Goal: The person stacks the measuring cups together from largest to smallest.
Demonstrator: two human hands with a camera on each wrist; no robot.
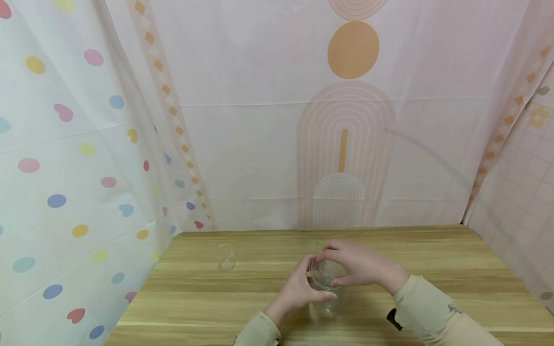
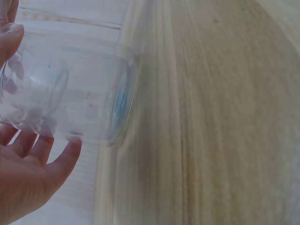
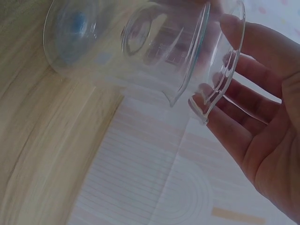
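A large clear glass beaker [image 1: 330, 306] stands on the wooden table, and my left hand [image 1: 298, 287] grips it round the side. In the left wrist view, fingers [image 2: 44, 152] lie along the wall of this beaker [image 2: 101, 93]. My right hand [image 1: 361, 265] holds a smaller clear beaker [image 3: 218, 70] by its rim, thumb on one side and fingers on the other. This smaller beaker sits partly inside the large one, its base within the wall and its spouted rim above the larger rim, as the right wrist view shows.
Farther left on the wooden table [image 1: 186, 300] stands a small clear glass vessel [image 1: 226, 260], hard to see against the wood. A patterned curtain [image 1: 259, 158] hangs along the table's back edge, and a dotted one [image 1: 82, 192] along its left side.
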